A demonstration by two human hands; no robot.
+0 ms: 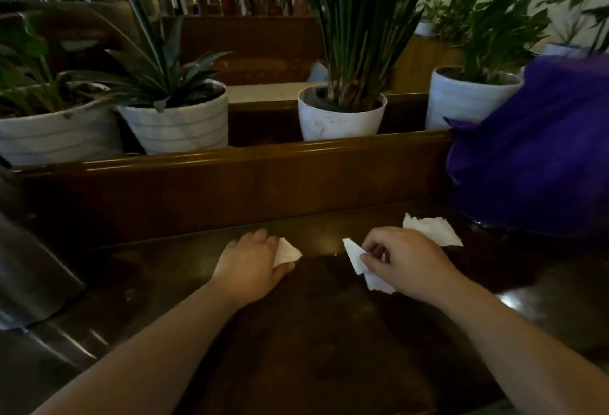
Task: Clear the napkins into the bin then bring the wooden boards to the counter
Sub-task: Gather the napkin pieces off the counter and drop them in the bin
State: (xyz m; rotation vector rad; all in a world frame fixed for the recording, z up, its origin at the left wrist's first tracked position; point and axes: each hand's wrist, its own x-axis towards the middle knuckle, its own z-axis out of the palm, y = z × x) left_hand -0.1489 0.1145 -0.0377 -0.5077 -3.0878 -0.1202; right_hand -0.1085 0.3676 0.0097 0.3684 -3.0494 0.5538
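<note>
White crumpled paper napkins pinched in both grips: left hand (252, 264), right hand (407, 261); third flat napkin (431, 230) loose on dark worktop (313, 332), nearest right.

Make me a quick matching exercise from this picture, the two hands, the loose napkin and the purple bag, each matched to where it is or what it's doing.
Things:
1. left hand
2. right hand
3. loose napkin
4. purple bag

States:
A. lying flat on the table, untouched
B. pinching a thin folded napkin
C. standing at the table's far right
D. cupped over a crumpled napkin

Pairs: 1-D, 2-B, 3-A, 4-C
</note>
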